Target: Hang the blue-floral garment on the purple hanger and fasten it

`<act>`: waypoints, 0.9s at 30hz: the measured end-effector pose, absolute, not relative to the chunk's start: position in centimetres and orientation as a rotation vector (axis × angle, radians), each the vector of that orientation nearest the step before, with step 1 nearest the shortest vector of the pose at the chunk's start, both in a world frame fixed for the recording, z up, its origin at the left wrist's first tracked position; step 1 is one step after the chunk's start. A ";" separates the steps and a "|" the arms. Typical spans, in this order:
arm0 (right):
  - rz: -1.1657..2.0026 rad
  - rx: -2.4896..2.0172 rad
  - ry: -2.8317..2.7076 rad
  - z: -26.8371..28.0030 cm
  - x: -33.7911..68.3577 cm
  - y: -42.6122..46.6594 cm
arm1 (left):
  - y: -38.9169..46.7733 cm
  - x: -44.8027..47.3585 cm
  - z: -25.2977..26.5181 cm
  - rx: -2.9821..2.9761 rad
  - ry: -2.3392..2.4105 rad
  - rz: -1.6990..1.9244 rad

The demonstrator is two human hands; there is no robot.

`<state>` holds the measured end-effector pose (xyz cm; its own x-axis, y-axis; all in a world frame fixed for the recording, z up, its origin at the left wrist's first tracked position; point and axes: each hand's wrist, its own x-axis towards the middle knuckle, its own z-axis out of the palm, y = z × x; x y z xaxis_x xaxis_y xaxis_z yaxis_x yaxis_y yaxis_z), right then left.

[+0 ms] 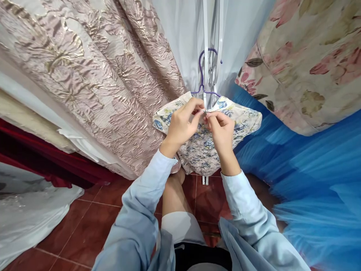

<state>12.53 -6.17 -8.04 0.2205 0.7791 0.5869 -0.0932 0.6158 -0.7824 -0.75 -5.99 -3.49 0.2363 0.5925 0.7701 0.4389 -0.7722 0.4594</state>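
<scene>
A sleeveless-looking floral garment (203,146), cream with blue and yellow flowers, hangs on a purple hanger (201,71). My left hand (184,122) pinches its neckline at the middle, thumb against fingertips. Close beside it, my right hand (221,130) is pinched on the same spot from the other side. Between the two sets of fingertips is a small dark piece, too tiny to name. White straps (205,41) run down past the hanger to just above my fingers. The lower part of the garment drops below my wrists, above the floor.
Pink and gold brocade fabric (84,75) hangs at the left, with dark red cloth (42,154) beyond it. At the right are a large floral cloth (313,67) and blue tulle (318,188). Red tiles (104,210) cover the floor. White fabric (34,218) lies lower left.
</scene>
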 end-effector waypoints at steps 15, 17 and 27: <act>0.798 -1.204 -1.007 -20.9 11.7 -10.8 | -4.1 -4.1 -1.1 1.733 0.711 2.429; 0.803 -1.221 -1.020 -21.9 11.8 -11.4 | -2.5 -7.2 -2.7 1.610 0.676 2.438; 0.886 -1.198 -1.126 -22.9 10.8 -11.5 | 0.8 -12.6 -15.1 0.474 0.944 1.909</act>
